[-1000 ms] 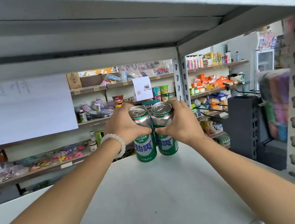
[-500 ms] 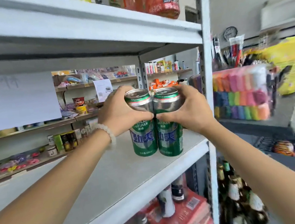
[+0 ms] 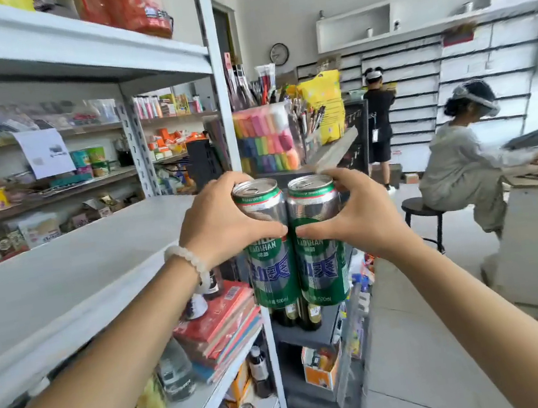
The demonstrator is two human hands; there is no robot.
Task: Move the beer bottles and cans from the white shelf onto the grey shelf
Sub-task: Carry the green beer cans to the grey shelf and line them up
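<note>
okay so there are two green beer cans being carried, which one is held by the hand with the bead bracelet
The left can, gripped by the left hand, whose wrist wears the white bead bracelet. The right can is in the bare-wristed right hand.

Two cans are held side by side, touching: the left can (image 3: 267, 238) in the left hand (image 3: 220, 224), the right can (image 3: 317, 236) in the right hand (image 3: 361, 216). The shelf (image 3: 64, 284) lies to their left (bottles (image 3: 297, 315) are seen below them).
</note>
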